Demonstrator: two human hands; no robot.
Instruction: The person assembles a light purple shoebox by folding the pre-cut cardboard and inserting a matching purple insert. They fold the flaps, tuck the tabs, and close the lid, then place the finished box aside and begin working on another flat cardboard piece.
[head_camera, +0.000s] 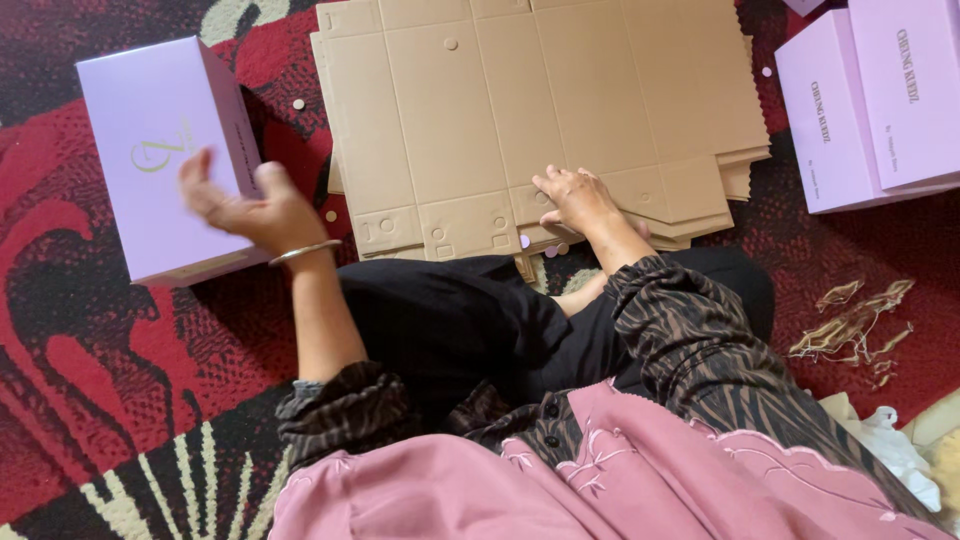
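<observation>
On the carpet, places taken from the flat cardboard stack:
Left hand: seen left of the stack, fingers spread open, laid against the near side of a closed lilac box; nothing is gripped.
Right hand: pressed flat and open on the stack's near edge.
Two more lilac boxes: set right of the stack.
Scraps: scattered right of the stack, nearer the person.

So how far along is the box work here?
Done: three lilac boxes stand folded, one at the left, two at the right. In hand: the left hand is at the left box, the right hand presses the flat cardboard stack. Left: that stack, still unfolded.
</observation>
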